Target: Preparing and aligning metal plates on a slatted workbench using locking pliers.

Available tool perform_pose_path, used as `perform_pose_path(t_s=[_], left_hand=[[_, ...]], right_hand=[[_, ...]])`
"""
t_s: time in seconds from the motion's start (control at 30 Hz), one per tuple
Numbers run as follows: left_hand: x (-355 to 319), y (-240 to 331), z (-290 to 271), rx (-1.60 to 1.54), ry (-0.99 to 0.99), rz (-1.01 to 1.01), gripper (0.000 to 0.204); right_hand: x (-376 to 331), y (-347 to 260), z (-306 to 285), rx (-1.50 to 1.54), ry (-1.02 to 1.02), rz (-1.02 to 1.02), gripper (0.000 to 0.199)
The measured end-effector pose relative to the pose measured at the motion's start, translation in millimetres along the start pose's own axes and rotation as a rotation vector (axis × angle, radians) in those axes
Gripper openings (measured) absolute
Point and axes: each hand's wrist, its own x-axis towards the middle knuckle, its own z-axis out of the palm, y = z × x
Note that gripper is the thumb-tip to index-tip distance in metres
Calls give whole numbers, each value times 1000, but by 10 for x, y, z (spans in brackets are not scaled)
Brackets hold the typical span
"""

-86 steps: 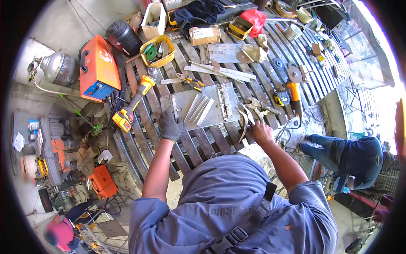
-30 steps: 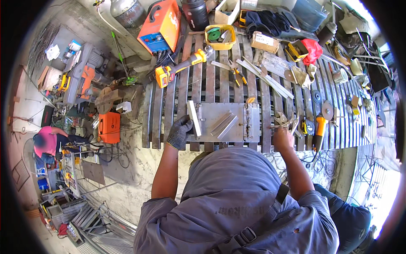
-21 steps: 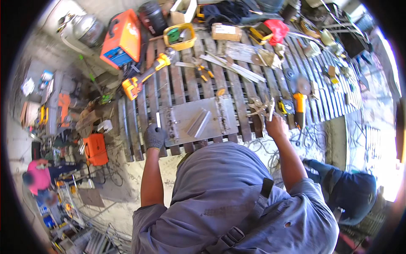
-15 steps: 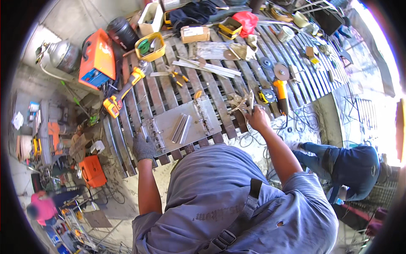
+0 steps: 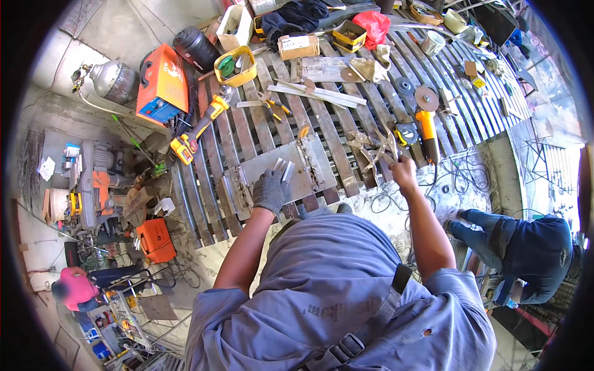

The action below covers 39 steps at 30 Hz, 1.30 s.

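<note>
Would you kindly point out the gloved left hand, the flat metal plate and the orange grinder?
Gloved left hand (image 5: 270,190): head view, on the back of the glove.
Flat metal plate (image 5: 258,166): head view, on its bare upper face.
Orange grinder (image 5: 427,126): head view, on its orange body.

The T-shirt is blue-grey and wrinkly, with short, loose sleeves, faded dark letters across the front and a small hole on the right side. A black strap with a black buckle crosses it. The left hand wears a grey knitted glove, and the right hand is bare
</note>
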Motion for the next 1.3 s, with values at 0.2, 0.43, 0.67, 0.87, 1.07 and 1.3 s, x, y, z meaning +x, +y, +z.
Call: perform_pose_path(t_s=[0.2,0.43,0.67,0.87,1.07,1.3], left_hand=[[104,-104,391,9,-4,-148,28],[98,-436,367,-169,167,-189,31],[-158,-458,349,-168,191,-245,24],[-162,-52,86,-215,253,-278,21],[87,398,-149,-1532,-73,-440,16],[1069,393,492,-654,-184,-321,31]], right_hand=[[-587,193,-452,1133,-808,520,46],[-756,541,-329,1471,-1400,459,50],[-582,395,-311,1255,-1435,416,55],[-514,446,-282,1137,-1446,461,74],[-445,596,-432,1063,-1341,465,78],[-635,578,-503,1078,-1229,476,60]])
